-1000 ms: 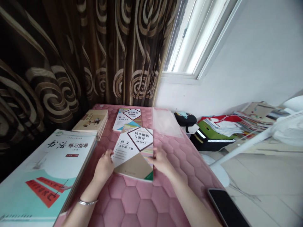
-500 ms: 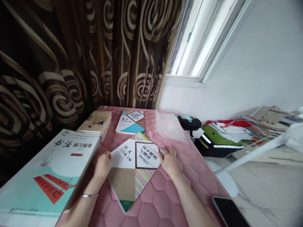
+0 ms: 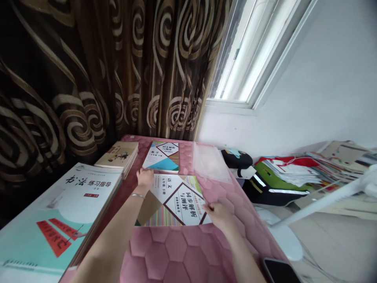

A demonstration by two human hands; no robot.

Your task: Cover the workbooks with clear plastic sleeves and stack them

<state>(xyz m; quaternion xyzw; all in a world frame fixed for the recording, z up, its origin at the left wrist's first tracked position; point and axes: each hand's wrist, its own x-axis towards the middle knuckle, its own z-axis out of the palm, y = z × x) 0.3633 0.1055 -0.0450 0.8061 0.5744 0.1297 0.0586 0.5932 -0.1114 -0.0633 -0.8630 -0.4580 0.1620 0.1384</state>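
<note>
A workbook (image 3: 184, 202) with a white, brown and striped cover and Chinese lettering lies sideways across the pink quilted table cover (image 3: 182, 251). My left hand (image 3: 145, 178) is closed on its far left part, fingers curled over the edge. My right hand (image 3: 218, 214) pinches its right edge between thumb and fingers. Just beyond it lies a second workbook (image 3: 161, 157) with a blue and white cover, close to my left hand. My left forearm covers part of the held workbook's left end.
A large calligraphy book (image 3: 66, 212) tops a stack at left, with smaller tan books (image 3: 118, 155) behind. A clear plastic sheet (image 3: 210, 163) lies at the far right of the table. A phone (image 3: 279, 271) rests near the right edge. Beyond stand a white lamp (image 3: 321, 202) and a green bag (image 3: 273, 177).
The held workbook has turned clockwise from a diagonal position, its long side now facing me. My left hand has moved forward and right, my right hand slightly nearer me.
</note>
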